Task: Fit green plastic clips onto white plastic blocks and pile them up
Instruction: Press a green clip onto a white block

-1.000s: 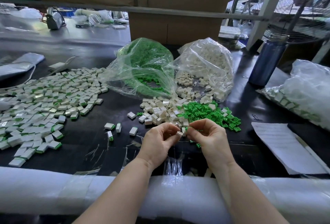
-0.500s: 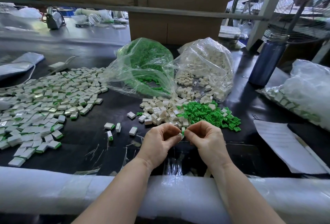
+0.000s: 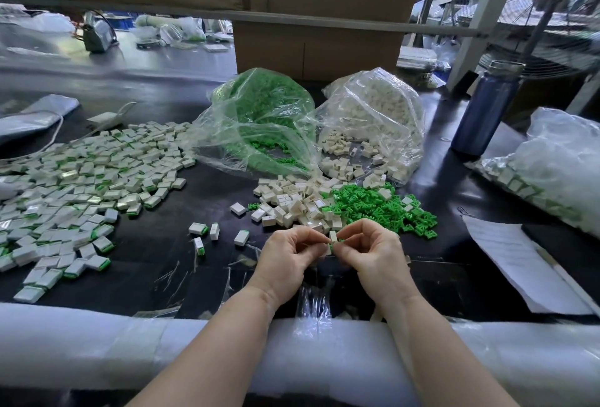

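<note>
Between both hands [image 3: 331, 254], a white block [image 3: 333, 236]; no legible writing anywhere.

Daylight enters from the upper right and blows out the window area. The table [image 3: 156, 264] is dim with soft sheen. Wide-angle distortion bends edges. Focus is sharp at centre; far background soft.

I count two clear bags [image 3: 259, 134] at the far centre, one of green clips and one of white blocks [image 3: 373, 124]. Four finished pieces [image 3: 198, 228] lie apart near the middle. One blue bottle [image 3: 483, 108] stands at right. The heaps are too many to count.
</note>
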The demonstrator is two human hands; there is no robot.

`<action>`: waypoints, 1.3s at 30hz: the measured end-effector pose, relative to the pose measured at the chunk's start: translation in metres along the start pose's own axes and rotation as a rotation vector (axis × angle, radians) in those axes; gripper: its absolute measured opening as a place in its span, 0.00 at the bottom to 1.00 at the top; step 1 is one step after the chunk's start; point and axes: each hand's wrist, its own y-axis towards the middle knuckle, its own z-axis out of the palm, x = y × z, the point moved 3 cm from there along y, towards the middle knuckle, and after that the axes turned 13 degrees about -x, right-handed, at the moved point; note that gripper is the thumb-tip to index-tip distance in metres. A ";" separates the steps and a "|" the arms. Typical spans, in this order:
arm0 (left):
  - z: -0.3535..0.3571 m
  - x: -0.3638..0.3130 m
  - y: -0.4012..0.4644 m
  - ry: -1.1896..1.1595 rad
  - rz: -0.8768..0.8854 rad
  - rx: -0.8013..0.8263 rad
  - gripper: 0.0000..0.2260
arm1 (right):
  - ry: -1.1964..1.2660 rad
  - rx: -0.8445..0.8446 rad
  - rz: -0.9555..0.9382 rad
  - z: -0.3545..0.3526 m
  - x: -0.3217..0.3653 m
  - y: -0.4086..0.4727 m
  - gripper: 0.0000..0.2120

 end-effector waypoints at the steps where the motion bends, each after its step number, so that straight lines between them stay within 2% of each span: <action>1: 0.000 0.000 0.000 0.000 0.003 0.008 0.08 | 0.000 0.000 0.002 0.000 0.000 0.000 0.11; 19: 0.001 -0.002 -0.004 0.112 0.102 0.080 0.12 | 0.023 0.076 0.047 -0.002 -0.005 0.002 0.12; 25: -0.003 -0.001 0.000 -0.002 0.036 -0.024 0.09 | 0.028 0.030 -0.031 0.002 0.000 0.001 0.07; 30: -0.004 0.002 0.003 -0.046 -0.015 -0.059 0.07 | -0.069 -0.073 -0.106 0.000 -0.001 0.001 0.15; 33: -0.004 0.003 0.003 -0.072 -0.030 -0.045 0.07 | 0.010 -0.013 -0.147 0.001 0.005 -0.003 0.18; 39: -0.002 0.004 0.001 -0.108 -0.059 -0.016 0.07 | -0.015 -0.033 -0.169 0.000 0.005 -0.001 0.12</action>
